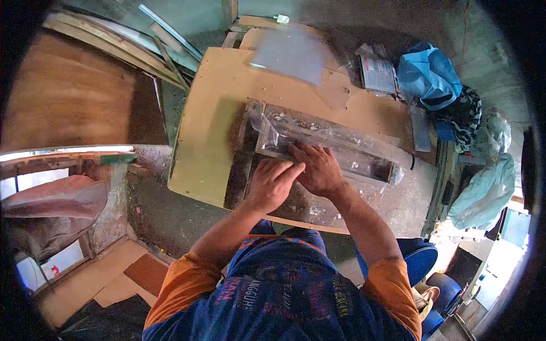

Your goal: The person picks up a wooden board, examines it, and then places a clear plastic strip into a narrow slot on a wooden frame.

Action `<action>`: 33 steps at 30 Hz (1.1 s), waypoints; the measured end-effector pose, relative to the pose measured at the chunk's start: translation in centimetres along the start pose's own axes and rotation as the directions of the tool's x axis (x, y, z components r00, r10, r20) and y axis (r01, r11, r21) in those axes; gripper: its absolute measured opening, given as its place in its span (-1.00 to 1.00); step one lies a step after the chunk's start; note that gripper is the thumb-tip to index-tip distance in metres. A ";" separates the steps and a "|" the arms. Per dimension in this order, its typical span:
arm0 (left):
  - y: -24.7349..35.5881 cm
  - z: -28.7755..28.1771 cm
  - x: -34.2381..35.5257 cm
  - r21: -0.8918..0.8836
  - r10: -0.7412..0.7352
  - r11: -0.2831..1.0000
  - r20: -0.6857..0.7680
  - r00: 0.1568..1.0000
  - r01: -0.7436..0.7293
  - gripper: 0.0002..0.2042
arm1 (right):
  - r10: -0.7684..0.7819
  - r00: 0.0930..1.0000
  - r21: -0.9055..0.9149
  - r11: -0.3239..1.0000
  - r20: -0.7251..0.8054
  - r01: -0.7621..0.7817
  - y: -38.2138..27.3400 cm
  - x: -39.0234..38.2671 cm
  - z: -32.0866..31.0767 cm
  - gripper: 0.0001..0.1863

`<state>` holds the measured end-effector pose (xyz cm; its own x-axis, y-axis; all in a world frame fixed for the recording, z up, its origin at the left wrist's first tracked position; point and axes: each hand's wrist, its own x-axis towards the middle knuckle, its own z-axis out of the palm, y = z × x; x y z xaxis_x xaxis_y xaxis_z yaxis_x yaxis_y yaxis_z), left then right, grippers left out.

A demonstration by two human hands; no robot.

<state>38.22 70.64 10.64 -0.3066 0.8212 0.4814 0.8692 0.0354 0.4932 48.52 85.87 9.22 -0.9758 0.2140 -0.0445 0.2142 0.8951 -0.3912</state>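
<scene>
A long, shallow wooden frame [382, 170] lies slantwise on the work table. Clear plastic sheet [335, 133] covers part of it, crinkled and shiny at the left end. My right hand [318, 170] bends over the near side of the frame, its fingers closed on the plastic. Close against it on the left, my left hand [272, 184] has its fingers drawn together, the tips meeting the right thumb. Whatever lies between the left fingertips is hidden. White specks are scattered over the frame and the dark board around it.
At the table's far side lie a translucent sheet [288, 55] and a printed packet [378, 74]. A blue plastic bag [429, 74] and a pale green bag [483, 193] are at the right. Left stands a large wooden panel [68, 94], near leaning strips [170, 31].
</scene>
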 end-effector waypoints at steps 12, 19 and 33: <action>-5.7 -2.7 2.7 -0.264 -0.734 0.679 -0.263 0.626 0.685 -0.28 | 0.032 0.999 0.080 0.996 -0.006 -0.031 -1.3 0.2 -1.7 -0.44; -9.3 -0.9 1.6 -0.460 -0.757 0.592 -0.033 0.653 0.662 -0.78 | 0.093 0.994 0.082 0.992 0.061 -0.098 -1.6 -0.2 -2.7 -0.44; -1.3 0.4 -0.7 0.029 -0.093 0.995 -0.085 0.992 0.095 -0.70 | 0.115 0.987 0.064 0.990 0.109 -0.122 -0.7 -0.9 -1.8 -0.32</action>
<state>37.42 70.29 9.37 -0.4176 0.7631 0.4932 0.8470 0.1304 0.5154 49.33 85.79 11.16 -0.9437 0.2712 -0.1893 0.3285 0.8352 -0.4410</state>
